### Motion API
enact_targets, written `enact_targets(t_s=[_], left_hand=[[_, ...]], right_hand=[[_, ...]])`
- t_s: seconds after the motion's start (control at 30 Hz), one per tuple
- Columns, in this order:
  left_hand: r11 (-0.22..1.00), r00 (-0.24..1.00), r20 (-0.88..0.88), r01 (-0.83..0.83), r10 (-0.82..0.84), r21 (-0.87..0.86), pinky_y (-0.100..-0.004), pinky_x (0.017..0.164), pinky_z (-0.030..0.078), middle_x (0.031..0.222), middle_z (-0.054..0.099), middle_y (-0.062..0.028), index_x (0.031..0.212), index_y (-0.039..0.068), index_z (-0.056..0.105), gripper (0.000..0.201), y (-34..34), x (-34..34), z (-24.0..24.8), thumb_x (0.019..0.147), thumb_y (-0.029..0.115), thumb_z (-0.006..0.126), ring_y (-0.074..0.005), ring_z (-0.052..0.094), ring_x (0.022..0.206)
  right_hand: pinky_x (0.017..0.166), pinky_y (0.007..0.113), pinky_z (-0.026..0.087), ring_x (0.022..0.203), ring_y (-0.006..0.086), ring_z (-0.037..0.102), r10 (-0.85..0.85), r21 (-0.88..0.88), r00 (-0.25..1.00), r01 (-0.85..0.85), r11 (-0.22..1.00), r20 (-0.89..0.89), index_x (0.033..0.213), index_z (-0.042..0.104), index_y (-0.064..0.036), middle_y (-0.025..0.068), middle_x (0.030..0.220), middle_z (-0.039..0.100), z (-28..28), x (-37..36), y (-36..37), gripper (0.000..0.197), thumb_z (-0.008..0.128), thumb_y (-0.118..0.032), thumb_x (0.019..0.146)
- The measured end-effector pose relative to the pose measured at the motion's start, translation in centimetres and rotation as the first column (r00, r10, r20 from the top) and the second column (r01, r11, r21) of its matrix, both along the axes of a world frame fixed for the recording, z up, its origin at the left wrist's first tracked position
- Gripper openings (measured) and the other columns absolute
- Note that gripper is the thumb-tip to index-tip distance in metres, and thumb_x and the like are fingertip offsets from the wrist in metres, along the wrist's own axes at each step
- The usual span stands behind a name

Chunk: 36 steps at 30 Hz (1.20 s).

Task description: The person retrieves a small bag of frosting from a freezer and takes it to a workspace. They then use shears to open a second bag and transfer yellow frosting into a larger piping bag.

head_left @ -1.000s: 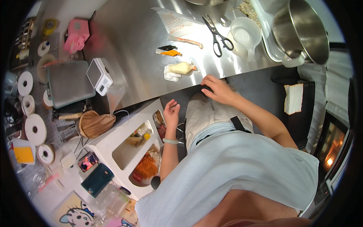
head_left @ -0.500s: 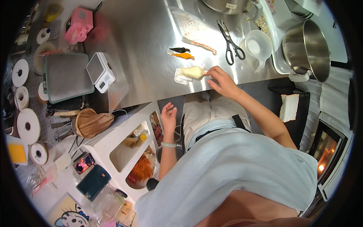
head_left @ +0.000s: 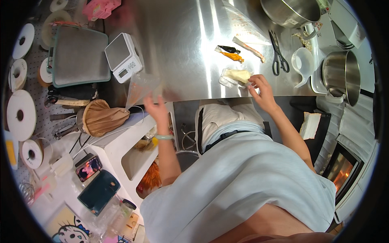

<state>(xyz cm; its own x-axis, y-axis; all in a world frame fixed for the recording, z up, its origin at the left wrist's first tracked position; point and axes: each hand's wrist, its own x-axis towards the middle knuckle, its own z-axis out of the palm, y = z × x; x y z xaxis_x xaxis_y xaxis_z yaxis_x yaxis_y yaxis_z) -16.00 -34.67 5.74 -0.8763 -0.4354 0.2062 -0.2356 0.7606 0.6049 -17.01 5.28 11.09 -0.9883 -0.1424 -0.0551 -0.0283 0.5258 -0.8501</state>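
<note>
My right hand (head_left: 262, 93) is at the front edge of the steel table, its fingers closed on the end of a small piping bag (head_left: 238, 75) filled with pale cream. Under the bag lies a crumpled white paper towel (head_left: 227, 80). Just beyond are two small filled piping bags, one black (head_left: 229, 49) and one orange (head_left: 233, 56). My left hand (head_left: 157, 111) is raised off the table's front edge, fingers stretched and slightly blurred, with nothing visible in it. Nearest to it is a clear plastic piping bag (head_left: 139, 90), hanging over the edge.
Black scissors (head_left: 276, 54), a rolled narrow bag (head_left: 250, 50) and a clear measuring cup (head_left: 303, 64) lie to the right. Steel pots (head_left: 341, 77) stand farther right. On the left are a white scale (head_left: 123, 56), a grey tray (head_left: 81, 56) and a cloth strainer (head_left: 101, 118).
My left hand has moved up and left toward the clear plastic bag. The right hand stays at the cream bag's end. The view has shifted, so the table things appear farther right.
</note>
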Motion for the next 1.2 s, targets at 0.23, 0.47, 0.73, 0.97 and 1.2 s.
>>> enact_targets(t_s=[0.23,0.47,0.73,0.97,1.2], left_hand=[[0.94,0.963,0.269,0.081,0.011,-0.331,-0.05,0.102,0.025,0.138,0.036,-0.0175,0.135,0.01,0.036,0.076,-8.7,-4.2,0.1,0.07,0.022,0.074,-0.0348,0.032,0.128],[0.89,0.854,0.353,0.442,-0.382,-0.107,-0.0492,0.104,0.021,0.139,0.037,-0.0132,0.134,0.015,0.039,0.075,-5.3,-5.0,-2.1,0.068,0.024,0.073,-0.0354,0.029,0.13],[0.743,0.737,0.275,0.661,-0.617,-0.103,-0.0446,0.105,0.02,0.138,0.038,-0.0146,0.132,0.013,0.043,0.068,2.9,-6.4,-1.7,0.071,0.021,0.071,-0.0347,0.032,0.128],[0.73,0.729,0.218,0.677,-0.648,-0.095,-0.0458,0.103,0.023,0.138,0.038,-0.0139,0.123,0.012,0.054,0.053,4.6,-7.5,-2.2,0.073,0.016,0.07,-0.0342,0.034,0.126],[0.798,0.792,0.142,0.602,-0.594,-0.021,-0.0407,0.096,0.035,0.126,0.047,-0.0157,0.103,0.009,0.067,0.033,5.4,-7.9,-2.7,0.071,0.008,0.071,-0.0328,0.045,0.113]], right_hand=[[0.072,0.031,0.047,0.081,0.0239,0.056,-0.038,0.075,0.999,0.039,0.996,-0.018,0.1,0.056,-0.0008,0.0119,0.1,0.052,0.3,0.0,-2.1,0.021,0.06,-0.01,0.082],[0.076,0.04,0.047,0.096,0.0303,0.056,-0.067,0.445,0.997,0.043,0.895,0.039,0.123,0.045,-0.0066,0.0105,0.119,0.044,-1.2,-1.4,-1.4,0.055,0.068,-0.014,0.074],[0.075,0.038,0.05,0.091,0.0279,0.057,0.035,0.567,0.997,-0.065,0.821,0.064,0.115,0.048,-0.0063,0.0113,0.105,0.05,-3.4,-3.3,-1.4,0.052,0.068,-0.011,0.068],[0.075,0.038,0.049,0.087,0.0308,0.058,-0.029,0.434,0.997,-0.006,0.901,0.075,0.109,0.05,-0.0045,0.0127,0.099,0.052,-3.5,-3.1,-0.6,0.046,0.069,-0.011,0.068],[0.077,0.039,0.048,0.089,0.0332,0.057,-0.105,0.312,0.989,0.069,0.947,0.1,0.108,0.053,-0.0039,0.0141,0.1,0.053,-2.6,-3.0,1.2,0.045,0.07,-0.013,0.067]])
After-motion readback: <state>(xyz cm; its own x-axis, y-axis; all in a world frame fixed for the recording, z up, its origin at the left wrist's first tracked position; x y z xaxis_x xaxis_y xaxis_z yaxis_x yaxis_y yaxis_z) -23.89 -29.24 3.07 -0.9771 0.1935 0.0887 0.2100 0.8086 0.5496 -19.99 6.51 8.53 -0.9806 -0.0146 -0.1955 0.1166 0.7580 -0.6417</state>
